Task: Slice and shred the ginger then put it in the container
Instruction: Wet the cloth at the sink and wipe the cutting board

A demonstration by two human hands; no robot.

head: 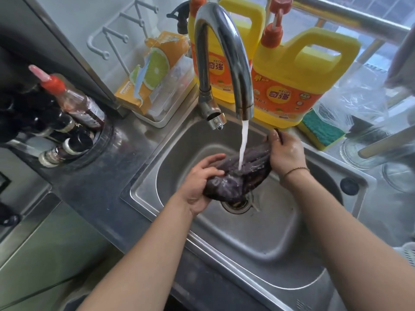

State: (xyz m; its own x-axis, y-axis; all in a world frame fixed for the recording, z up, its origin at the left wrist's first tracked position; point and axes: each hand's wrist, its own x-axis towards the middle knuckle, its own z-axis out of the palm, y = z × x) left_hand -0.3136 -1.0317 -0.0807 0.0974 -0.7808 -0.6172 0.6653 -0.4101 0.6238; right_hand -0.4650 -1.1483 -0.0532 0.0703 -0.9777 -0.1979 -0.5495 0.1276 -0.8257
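A dark purple wet cloth [238,178] is bunched over the steel sink [258,248], under a white stream of water running from the curved chrome tap [224,52]. My left hand [199,182] grips the cloth's lower left end, fingers curled over it. My right hand [286,153] grips its upper right end. No ginger, knife or container shows in this view.
Two yellow detergent jugs [298,75] stand behind the sink, with a green and yellow sponge [321,131] to their right. Dark sauce bottles [67,122] sit in a round holder at the left. An orange packet [155,70] lies in a white tray. The drain [238,204] lies under the cloth.
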